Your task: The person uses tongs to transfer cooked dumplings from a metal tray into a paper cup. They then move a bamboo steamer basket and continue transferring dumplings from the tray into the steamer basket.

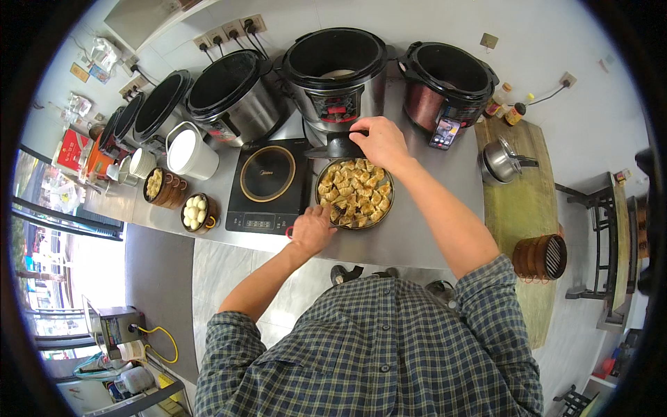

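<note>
Left hand point(313, 229) grips a utensil at the near rim of the dumpling pan point(356, 193); right hand point(379, 142) clasps its far edge, steadying. Turning looks underway; careful lifting comes next. Induction hob point(267, 184) sits left.

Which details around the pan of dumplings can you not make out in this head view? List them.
- Pan handle: mostly covered by the right hand.
- Tool in the left hand: largely hidden by fingers, too small to identify.
- Middle cooker contents: too dark to tell.
</note>
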Demonstrator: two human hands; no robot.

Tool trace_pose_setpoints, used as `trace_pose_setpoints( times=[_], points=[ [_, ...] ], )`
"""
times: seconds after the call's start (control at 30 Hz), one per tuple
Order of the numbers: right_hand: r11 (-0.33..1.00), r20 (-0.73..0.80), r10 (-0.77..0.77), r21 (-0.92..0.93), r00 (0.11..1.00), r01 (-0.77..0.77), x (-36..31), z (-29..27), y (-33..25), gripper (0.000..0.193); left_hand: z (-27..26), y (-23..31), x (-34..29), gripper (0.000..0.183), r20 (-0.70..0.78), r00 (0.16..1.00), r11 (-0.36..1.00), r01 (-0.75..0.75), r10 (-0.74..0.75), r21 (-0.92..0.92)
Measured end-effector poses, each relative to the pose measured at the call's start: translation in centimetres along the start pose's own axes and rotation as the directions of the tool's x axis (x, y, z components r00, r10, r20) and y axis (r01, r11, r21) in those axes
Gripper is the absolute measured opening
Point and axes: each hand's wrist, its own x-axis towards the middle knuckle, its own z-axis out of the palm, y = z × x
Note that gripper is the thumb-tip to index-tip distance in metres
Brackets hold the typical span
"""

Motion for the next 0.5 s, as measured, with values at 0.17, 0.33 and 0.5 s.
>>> trace_pose_setpoints(
  times=[0.17,0.33,0.5],
  points=[
    [1.000,-0.004,-0.018,-0.002,1.000,0.018,0.0,0.1,0.2,0.019,1.2,1.2,0.3,0.069,0.009,0.999,0.999,0.052,-0.052,-0.003],
    [1.000,0.016,-0.024,0.005,1.000,0.024,-0.5,0.3,0.6,0.019,1.0,1.8,-1.6,0.068,-0.039,0.998,0.999,0.040,-0.041,-0.025],
    [1.000,0.049,0.005,0.016,0.999,-0.005,-1.2,0.4,0.9,0.019,1.1,2.2,-1.7,0.069,-0.020,0.995,0.995,0.094,-0.095,-0.044]
  ],
)
